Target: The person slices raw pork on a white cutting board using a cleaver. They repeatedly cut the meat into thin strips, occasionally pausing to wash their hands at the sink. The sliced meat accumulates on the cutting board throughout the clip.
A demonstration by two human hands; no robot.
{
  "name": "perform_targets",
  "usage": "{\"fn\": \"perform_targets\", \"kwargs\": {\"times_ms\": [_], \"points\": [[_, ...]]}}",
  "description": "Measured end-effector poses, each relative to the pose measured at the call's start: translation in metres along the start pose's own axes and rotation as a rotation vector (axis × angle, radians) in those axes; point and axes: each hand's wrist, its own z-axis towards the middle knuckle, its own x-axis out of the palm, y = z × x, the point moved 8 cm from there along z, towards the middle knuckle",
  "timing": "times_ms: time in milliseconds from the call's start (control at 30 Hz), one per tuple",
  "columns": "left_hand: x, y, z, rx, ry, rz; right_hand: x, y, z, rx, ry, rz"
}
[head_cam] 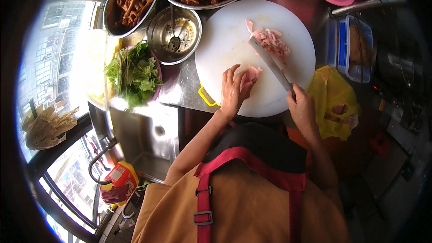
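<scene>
My right hand (301, 106) grips the handle of a kitchen knife (270, 62). Its broad blade points up and left across a round white cutting board (219, 44), and its tip reaches a heap of sliced raw meat (271, 42). A larger piece of raw meat (250, 76) lies nearer to me on the board. My left hand (233, 89) rests against that piece, its thumb and fingers around the near and left sides. The blade is apart from this piece. A yellow handle (206, 96) sticks out at the board's lower left edge.
Bowls of brown chicken feet (136, 1) stand at the back. A steel bowl with a spoon (173, 42) and leafy greens (135, 72) sit left, above a sink (145, 135). A yellow plastic bag (332, 98) and a plastic container (356, 49) lie right.
</scene>
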Motion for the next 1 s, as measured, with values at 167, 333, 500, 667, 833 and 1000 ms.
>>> {"fn": "perform_targets", "kwargs": {"times_ms": [167, 333, 500, 667, 833, 1000], "points": [[0.015, -0.006, -0.002, 0.169, 0.132, -0.118, 0.01, 0.021, -0.011, -0.157, 0.132, -0.249], [0.02, -0.013, 0.009, 0.116, 0.226, -0.164, 0.017, 0.026, -0.01, -0.28, 0.223, -0.434], [0.023, -0.011, 0.01, 0.081, 0.252, -0.194, 0.009, 0.018, -0.021, -0.248, 0.295, -0.547], [0.023, -0.01, 0.01, 0.076, 0.214, -0.194, 0.013, 0.008, -0.019, -0.2, 0.309, -0.602], [0.026, -0.006, 0.008, 0.054, 0.202, -0.142, 0.074, 0.007, 0.028, -0.29, 0.237, -0.367], [0.019, -0.008, 0.009, 0.104, 0.126, -0.144, 0.065, 0.022, 0.058, -0.284, 0.121, -0.27]]}}
